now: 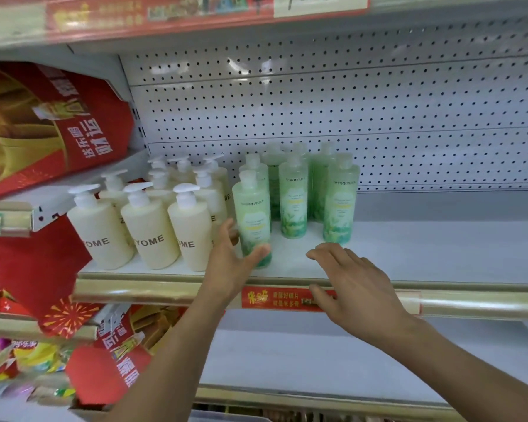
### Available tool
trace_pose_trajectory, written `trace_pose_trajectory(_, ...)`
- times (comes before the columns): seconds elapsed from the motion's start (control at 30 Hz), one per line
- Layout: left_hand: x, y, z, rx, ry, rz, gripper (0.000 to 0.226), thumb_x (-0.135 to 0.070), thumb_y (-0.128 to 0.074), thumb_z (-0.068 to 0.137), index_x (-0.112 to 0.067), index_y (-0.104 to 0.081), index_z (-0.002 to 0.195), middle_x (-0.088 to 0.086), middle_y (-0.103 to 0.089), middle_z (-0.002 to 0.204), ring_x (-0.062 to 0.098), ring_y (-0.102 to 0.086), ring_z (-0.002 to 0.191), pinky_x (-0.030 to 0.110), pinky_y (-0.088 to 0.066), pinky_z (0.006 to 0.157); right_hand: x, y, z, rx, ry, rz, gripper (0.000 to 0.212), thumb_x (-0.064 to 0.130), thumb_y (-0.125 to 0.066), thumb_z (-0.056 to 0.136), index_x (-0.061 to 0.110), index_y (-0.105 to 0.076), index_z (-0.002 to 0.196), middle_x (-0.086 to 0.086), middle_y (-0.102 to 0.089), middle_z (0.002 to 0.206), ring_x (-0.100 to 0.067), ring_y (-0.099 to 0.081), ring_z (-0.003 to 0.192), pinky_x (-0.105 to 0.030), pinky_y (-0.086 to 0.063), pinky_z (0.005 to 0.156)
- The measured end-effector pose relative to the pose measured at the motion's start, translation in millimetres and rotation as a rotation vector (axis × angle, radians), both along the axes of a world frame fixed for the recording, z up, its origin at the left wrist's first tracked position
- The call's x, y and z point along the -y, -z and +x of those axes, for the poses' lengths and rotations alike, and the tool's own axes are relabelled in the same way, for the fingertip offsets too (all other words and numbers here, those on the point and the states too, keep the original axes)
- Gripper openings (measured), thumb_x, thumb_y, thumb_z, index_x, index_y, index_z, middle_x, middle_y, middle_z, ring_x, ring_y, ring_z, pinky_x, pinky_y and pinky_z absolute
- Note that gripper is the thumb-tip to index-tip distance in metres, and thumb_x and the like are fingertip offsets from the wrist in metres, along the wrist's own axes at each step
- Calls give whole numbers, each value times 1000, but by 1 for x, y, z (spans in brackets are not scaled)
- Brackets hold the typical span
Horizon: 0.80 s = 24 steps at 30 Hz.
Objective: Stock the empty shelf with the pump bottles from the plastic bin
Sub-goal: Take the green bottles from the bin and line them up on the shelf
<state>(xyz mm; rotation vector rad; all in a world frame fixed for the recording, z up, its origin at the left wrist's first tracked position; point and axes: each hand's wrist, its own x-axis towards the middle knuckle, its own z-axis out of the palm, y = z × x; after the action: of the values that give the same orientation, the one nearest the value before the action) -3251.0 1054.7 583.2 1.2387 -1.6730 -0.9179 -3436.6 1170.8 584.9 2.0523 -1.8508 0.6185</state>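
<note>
Two hands reach to the shelf point(439, 254) in front of you. Your left hand point(235, 263) is set around the lower part of the front green bottle point(252, 217): the thumb lies across its front near the base and the fingers point(226, 228) run nearly straight up its left side, in the gap between it and the nearest cream bottle. You cannot tell whether that hand is squeezing the bottle or only resting against it. The bottle stands upright on the shelf, close to the front edge. Your right hand point(357, 284) is just to the right, palm down and holding nothing, its fingers spread and stretched over the front of the shelf, its thumb over the red label point(272, 298) on the price rail point(165, 289). Behind and to the right of the front bottle the other green bottles point(293, 202) stand upright in a tight cluster, reaching back to the white pegboard point(348, 117). Left of them, the cream pump bottles point(148, 236) stand in rows, their white pump heads turned different ways. The right part of the shelf is bare white board. Red printed packages point(43, 123) fill the neighbouring bay at the far left, and a lower shelf point(287, 360) shows beneath your forearms.
</note>
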Motion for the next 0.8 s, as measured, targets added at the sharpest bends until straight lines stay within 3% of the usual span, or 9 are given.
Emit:
trace_pose_trajectory(0.13,-59,14,40,88,0,-192,73,-39,-69,86,-32,-30,148,-12,-44,143,1,-41,130,26,-39,104,-16,6,26,50,-31,2,55,33,-70,79,22,-49,129,6,-58,121,-12,-62,73,-13,-22,45)
trace_pose_trajectory(0.17,-69,21,53,192,12,-276,71,-38,-69,87,-32,-31,148,-12,-44,142,1,-40,130,19,-36,102,-20,9,36,60,-39,1,57,33,-69,79,21,-48,131,6,-59,121,-11,-62,71,-13,-18,43)
trace_pose_trajectory(0.23,-76,36,86,431,31,-407,71,-32,-71,86,-29,-35,147,-7,-46,140,7,-41,128,9,-28,98,-27,19,57,52,-51,5,56,34,-66,79,20,-48,131,5,-60,117,-13,-64,74,-17,-25,45)
trace_pose_trajectory(0.33,-81,60,142,614,61,-411,69,-30,-71,84,-20,-41,145,0,-50,135,19,-46,124,26,-40,102,-36,39,92,28,-98,46,55,36,-59,77,19,-51,129,3,-61,116,-16,-66,83,-20,-33,51)
trace_pose_trajectory(0.4,-91,79,180,652,87,-352,64,-31,-68,83,-18,-45,142,2,-52,132,24,-50,121,37,-47,96,-43,58,116,59,-130,129,53,36,-57,78,21,-50,129,2,-60,122,-17,-66,90,-21,-36,54)
trace_pose_trajectory(0.5,-110,113,232,678,105,-226,61,-28,-70,86,-20,-46,141,2,-52,133,21,-47,122,34,-47,87,-55,94,154,136,-154,252,48,34,-57,81,24,-50,127,4,-58,125,-18,-65,93,-26,-43,56)
trace_pose_trajectory(0.6,-132,153,267,641,110,-28,61,-36,-69,86,-20,-47,141,0,-51,137,20,-49,125,32,-45,93,-68,142,184,278,-133,458,46,35,-54,92,28,-43,135,11,-48,131,-13,-58,102,-30,-45,64)
trace_pose_trajectory(0.7,-151,205,295,592,107,217,79,-63,-49,73,-17,-51,137,0,-54,136,19,-53,123,23,-38,99,-83,210,215,452,-23,693,45,37,-55,91,28,-42,133,9,-50,130,-14,-61,107,-37,-50,82)
trace_pose_trajectory(0.8,-166,244,307,546,141,416,71,-55,-59,81,-17,-46,140,-1,-51,135,16,-52,124,22,-39,100,-99,261,230,599,127,897,44,33,-59,90,25,-45,131,4,-53,130,-18,-64,100,-37,-50,86)
